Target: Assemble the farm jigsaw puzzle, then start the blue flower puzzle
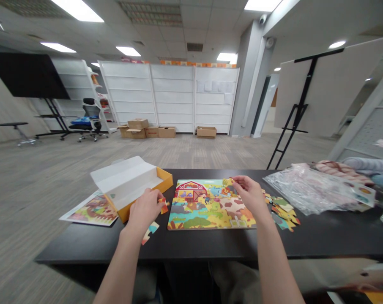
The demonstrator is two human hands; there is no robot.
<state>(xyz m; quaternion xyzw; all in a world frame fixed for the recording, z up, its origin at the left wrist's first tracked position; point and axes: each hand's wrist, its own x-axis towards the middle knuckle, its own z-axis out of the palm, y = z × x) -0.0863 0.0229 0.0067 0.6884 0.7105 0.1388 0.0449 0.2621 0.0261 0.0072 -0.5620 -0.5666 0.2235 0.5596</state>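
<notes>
A farm-scene jigsaw puzzle (207, 211) with a red barn lies flat on the dark table in front of me. My right hand (250, 194) is closed in a pinch at its upper edge, on a small yellowish puzzle piece (228, 182). To the left of the puzzle, my left hand (147, 207) has its fingers closed on a red-orange puzzle piece (164, 206). Another puzzle piece (151, 231), pale blue and cream, lies on the table below that hand. Several loose pieces (285, 213) are heaped to the right of the puzzle, partly behind my right forearm.
An open yellow box (165, 179) with a white inside stands at the left, beside a printed picture sheet (94, 209). Clear plastic wrapping (305, 190) and rolled fabric (343, 171) lie at the right. Beyond the table (93, 245) are cardboard boxes (167, 132) and an easel (297, 112).
</notes>
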